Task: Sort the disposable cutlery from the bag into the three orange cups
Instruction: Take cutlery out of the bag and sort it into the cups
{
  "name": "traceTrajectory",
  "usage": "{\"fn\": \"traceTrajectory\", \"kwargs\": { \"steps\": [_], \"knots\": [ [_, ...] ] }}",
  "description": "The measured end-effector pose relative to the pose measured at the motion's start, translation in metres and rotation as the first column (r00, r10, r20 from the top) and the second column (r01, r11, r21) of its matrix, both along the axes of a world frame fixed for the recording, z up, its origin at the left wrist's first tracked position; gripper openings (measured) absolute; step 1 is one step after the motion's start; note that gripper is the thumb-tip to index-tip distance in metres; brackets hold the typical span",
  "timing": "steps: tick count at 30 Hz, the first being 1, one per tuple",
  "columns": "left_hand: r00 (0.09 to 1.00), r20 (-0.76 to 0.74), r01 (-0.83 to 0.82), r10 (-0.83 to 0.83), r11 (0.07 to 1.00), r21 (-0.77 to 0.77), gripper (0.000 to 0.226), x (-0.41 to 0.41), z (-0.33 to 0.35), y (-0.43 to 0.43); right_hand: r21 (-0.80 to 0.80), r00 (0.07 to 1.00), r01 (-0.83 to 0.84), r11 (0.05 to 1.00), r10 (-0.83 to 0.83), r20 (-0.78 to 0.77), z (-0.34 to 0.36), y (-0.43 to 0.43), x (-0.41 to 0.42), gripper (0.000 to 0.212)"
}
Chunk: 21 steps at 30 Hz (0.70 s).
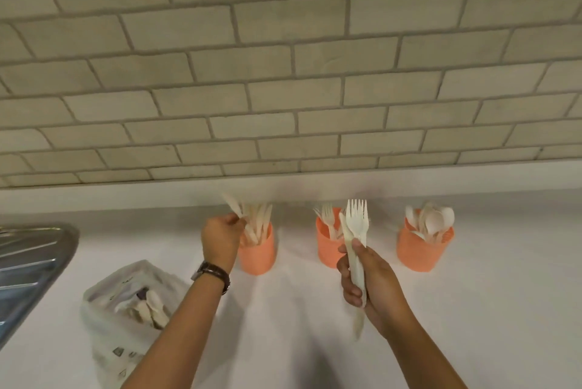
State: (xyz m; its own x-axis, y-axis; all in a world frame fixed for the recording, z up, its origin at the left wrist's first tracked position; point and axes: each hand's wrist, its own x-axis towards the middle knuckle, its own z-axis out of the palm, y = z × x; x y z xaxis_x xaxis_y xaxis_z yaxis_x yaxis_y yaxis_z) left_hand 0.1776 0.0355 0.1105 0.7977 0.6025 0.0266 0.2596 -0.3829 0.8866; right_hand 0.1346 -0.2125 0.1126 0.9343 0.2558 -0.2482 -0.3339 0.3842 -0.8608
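Three orange cups stand in a row on the white counter. The left cup (256, 254) holds knives, the middle cup (327, 245) forks, the right cup (422, 250) spoons. My left hand (220, 237) grips a pale knife (232, 204) by its handle, right at the left cup's rim. My right hand (371, 281) holds a small bunch of cutlery (356, 231) upright in front of the middle cup, with forks and a knife showing. The clear plastic bag (126, 310) lies at the lower left with several pieces inside.
A steel sink drainer (28, 265) fills the left edge. The tiled wall (283, 73) rises just behind the cups. Bare white counter (488, 310) stretches to the right and in front of the cups.
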Motion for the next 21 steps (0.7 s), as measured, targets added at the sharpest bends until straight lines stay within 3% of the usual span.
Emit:
{"fn": "traceTrajectory", "kwargs": {
  "steps": [3,5,7,10,13,16,21],
  "knots": [
    [0.992,-0.105,0.065,-0.065,0.998,-0.001,0.018,0.000,-0.012,0.010,0.168,0.999,-0.002,0.986,0.008,-0.035,0.006,0.017,-0.004,0.031],
    [0.998,-0.005,0.056,-0.056,0.998,0.006,0.010,-0.009,-0.005,0.009,0.228,0.999,-0.002,0.974,0.009,-0.031,0.010,0.025,-0.007,0.030],
    [0.989,0.120,0.086,-0.087,0.996,0.018,0.025,-0.026,0.009,-0.002,0.226,1.000,-0.001,0.974,0.003,-0.007,0.013,0.032,-0.009,0.027],
    [0.944,0.208,0.283,-0.258,0.954,-0.102,0.012,-0.056,0.030,-0.036,0.175,0.999,0.011,0.984,-0.020,0.047,0.017,0.041,-0.013,0.015],
    [0.886,0.188,0.449,-0.423,0.886,-0.121,0.003,-0.072,0.031,-0.055,0.097,0.992,0.008,0.995,-0.020,0.123,0.021,0.050,-0.019,0.021],
    [0.874,0.185,0.477,-0.448,0.863,-0.165,0.003,-0.077,0.031,-0.061,0.040,0.987,0.056,0.998,-0.061,0.146,0.026,0.058,-0.024,0.027],
    [0.878,0.210,0.466,-0.430,0.869,-0.169,0.013,-0.083,0.030,-0.069,-0.213,0.972,0.111,0.971,-0.061,0.226,0.026,0.070,-0.030,0.027]
  ]
}}
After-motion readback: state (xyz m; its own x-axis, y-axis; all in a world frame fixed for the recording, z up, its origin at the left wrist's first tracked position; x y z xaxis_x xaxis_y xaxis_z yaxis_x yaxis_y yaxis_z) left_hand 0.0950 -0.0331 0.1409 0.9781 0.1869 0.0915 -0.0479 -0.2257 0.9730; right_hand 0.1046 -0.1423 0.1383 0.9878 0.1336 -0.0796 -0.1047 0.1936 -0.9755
